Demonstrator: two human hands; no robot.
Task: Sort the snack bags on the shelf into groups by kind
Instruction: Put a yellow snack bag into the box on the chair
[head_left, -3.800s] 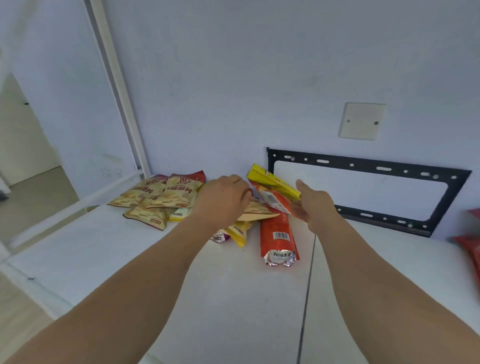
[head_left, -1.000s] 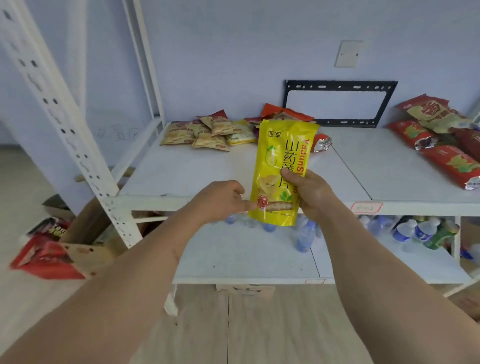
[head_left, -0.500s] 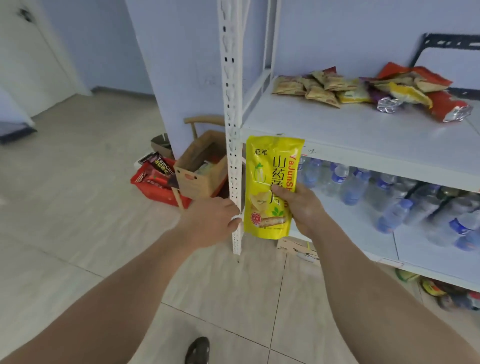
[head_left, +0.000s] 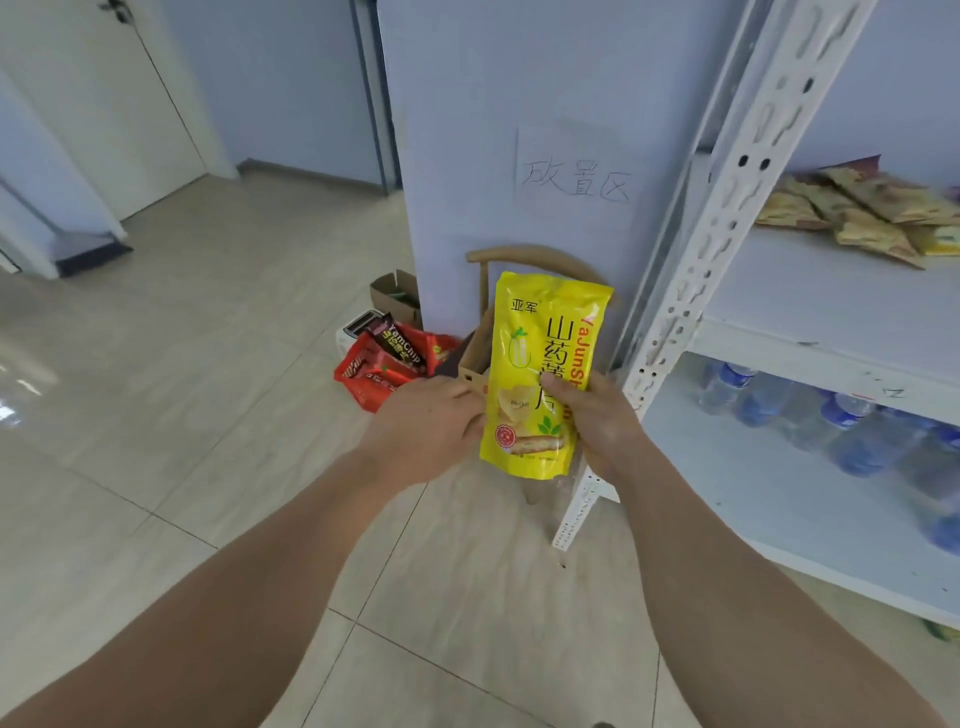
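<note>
I hold a yellow snack bag (head_left: 540, 374) upright in front of me, off the shelf and above the floor. My right hand (head_left: 597, 421) grips its lower right edge, thumb across the front. My left hand (head_left: 434, 431) is at the bag's lower left edge with curled fingers, touching it. On the white shelf (head_left: 810, 296) at the right lies a pile of tan snack bags (head_left: 862, 213).
A white perforated shelf post (head_left: 691, 291) stands just right of the bag. Water bottles (head_left: 841, 421) lie on the lower shelf. On the floor behind the bag are a red basket with snack packs (head_left: 389, 364), cardboard boxes (head_left: 397, 299) and a wooden chair (head_left: 524, 260) by a wall.
The view has swung left and down, away from the shelf toward the floor and wall. The yellow bag stays in my right hand, with my left hand closer against its edge.
</note>
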